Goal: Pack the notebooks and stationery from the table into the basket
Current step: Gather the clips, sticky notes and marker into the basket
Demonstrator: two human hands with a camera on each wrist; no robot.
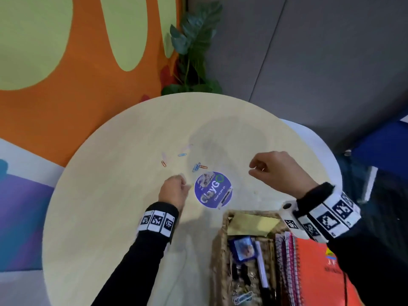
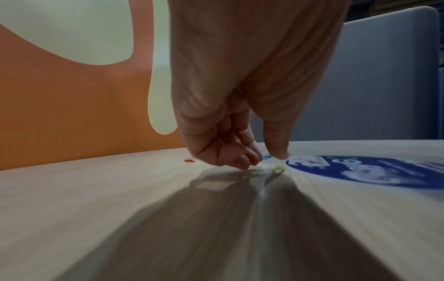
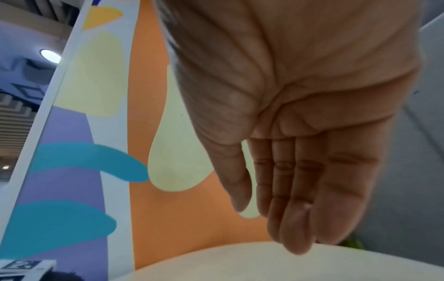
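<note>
Several coloured paper clips lie on the round table (image 1: 106,217): a red one (image 1: 163,163), a blue one (image 1: 182,154) and a blue and orange cluster (image 1: 198,167). My left hand (image 1: 186,184) is down on the table just left of a blue sticker, fingers curled. In the left wrist view the thumb and fingers of this hand (image 2: 264,161) pinch at a yellow-green paper clip (image 2: 278,170) on the wood. My right hand (image 1: 251,168) hovers above the table to the right, fingers relaxed and holding nothing (image 3: 276,218). The wicker basket (image 1: 217,250) stands at the front right.
The basket holds spiral notebooks (image 1: 287,261), an orange notebook (image 1: 315,272), yellow sticky notes (image 1: 251,224), a white pen (image 1: 261,266) and more clips. A round blue sticker (image 1: 213,189) lies flat mid-table. A plant (image 1: 194,51) and a painted wall stand behind.
</note>
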